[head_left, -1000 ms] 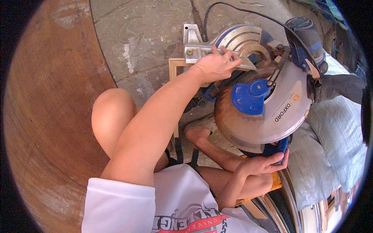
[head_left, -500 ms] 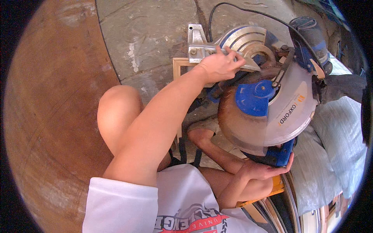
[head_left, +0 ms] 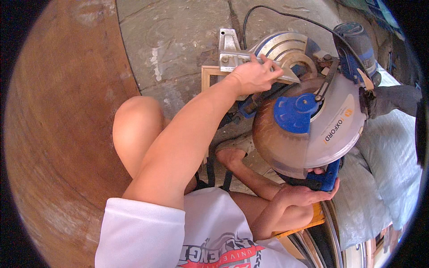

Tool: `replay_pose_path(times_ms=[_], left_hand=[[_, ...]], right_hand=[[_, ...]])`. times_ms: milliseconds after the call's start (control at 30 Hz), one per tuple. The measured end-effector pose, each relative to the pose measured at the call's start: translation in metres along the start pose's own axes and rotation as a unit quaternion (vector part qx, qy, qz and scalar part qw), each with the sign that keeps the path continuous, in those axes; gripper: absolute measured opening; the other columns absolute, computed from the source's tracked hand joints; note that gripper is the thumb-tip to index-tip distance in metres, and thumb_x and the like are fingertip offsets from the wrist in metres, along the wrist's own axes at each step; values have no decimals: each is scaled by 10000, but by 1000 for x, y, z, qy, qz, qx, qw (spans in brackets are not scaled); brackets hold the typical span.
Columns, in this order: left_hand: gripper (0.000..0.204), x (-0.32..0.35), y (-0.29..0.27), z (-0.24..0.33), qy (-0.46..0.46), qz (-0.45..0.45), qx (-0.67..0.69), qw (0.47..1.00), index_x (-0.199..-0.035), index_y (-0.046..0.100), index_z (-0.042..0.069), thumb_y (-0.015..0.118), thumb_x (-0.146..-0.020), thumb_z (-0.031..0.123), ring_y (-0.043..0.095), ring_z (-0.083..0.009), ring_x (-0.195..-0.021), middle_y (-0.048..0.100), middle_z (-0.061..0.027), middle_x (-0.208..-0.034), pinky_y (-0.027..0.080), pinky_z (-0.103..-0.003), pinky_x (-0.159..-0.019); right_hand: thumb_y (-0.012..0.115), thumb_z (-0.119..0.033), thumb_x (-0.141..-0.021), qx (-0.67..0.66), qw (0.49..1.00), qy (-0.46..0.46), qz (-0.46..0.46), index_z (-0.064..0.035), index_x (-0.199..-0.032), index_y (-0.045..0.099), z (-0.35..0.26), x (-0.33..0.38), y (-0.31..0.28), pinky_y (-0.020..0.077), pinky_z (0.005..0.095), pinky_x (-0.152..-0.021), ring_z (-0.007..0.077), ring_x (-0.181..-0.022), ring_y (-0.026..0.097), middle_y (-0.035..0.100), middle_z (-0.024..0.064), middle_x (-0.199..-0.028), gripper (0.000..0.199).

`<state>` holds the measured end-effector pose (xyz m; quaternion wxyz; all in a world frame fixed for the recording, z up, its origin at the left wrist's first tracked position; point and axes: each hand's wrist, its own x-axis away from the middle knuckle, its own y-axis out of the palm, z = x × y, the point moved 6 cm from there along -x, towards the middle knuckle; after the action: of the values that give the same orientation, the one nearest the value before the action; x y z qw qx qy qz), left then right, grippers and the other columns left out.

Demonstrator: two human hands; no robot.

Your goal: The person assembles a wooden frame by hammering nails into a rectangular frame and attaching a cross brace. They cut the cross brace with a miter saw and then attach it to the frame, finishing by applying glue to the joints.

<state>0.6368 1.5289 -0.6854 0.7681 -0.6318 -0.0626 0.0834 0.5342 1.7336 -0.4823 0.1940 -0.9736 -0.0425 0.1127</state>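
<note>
A miter saw point(head_left: 337, 129) with a clear-grey round blade guard stands in front of me on the right. My left hand point(head_left: 257, 77) reaches across to its metal fence point(head_left: 232, 61), fingers curled over the fence's upper edge. Beside and under that wrist shows the corner of a pale wooden frame point(head_left: 206, 79); most of it is hidden by my forearm. Low on the saw's near side, my right hand point(head_left: 306, 194) is wrapped round the blue handle point(head_left: 330, 176), and a fingertip shows through the handle's opening. A blue pivot cover point(head_left: 292, 114) sits on the guard.
A black power cord point(head_left: 290, 14) arches over the saw's far side near its motor point(head_left: 357, 49). On the left lies a brown curved sheet point(head_left: 62, 120). Pale blue sacking point(head_left: 380, 178) is at right, with several moulding strips point(head_left: 333, 228) below. My bent knee point(head_left: 136, 129) is close to my left arm.
The view has shifted slightly. A fingertip of my right hand now shows inside the handle's opening, where none showed before. My left hand stays on the fence.
</note>
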Motion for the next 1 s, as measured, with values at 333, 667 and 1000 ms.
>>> replay_pose_path(times_ms=[333,667,1000], left_hand=[[259,0,-2,0,5,-15,2,1000,-896,763,23,617,-831,227,598,-404,-1096,492,-146,-1219,624,-560,-741],[246,-1,-1,1,7,13,-11,1000,-884,766,40,628,-825,234,598,-423,-1094,485,-153,-1202,628,-561,-737],[243,-2,-2,2,-4,-12,-4,1000,-889,762,38,619,-836,227,581,-413,-1127,479,-149,-1217,613,-567,-773]], right_hand=[[185,-528,-1107,26,997,-51,-53,-75,-1381,419,5,11,0,502,381,-836,226,-863,527,570,129,-999,578],[239,-575,-1085,62,995,-61,46,-47,-1329,488,3,10,1,455,313,-647,210,-712,503,562,114,-850,633],[264,-565,-1088,27,997,-52,51,-19,-1325,491,5,13,2,460,301,-650,202,-698,505,569,118,-857,638]])
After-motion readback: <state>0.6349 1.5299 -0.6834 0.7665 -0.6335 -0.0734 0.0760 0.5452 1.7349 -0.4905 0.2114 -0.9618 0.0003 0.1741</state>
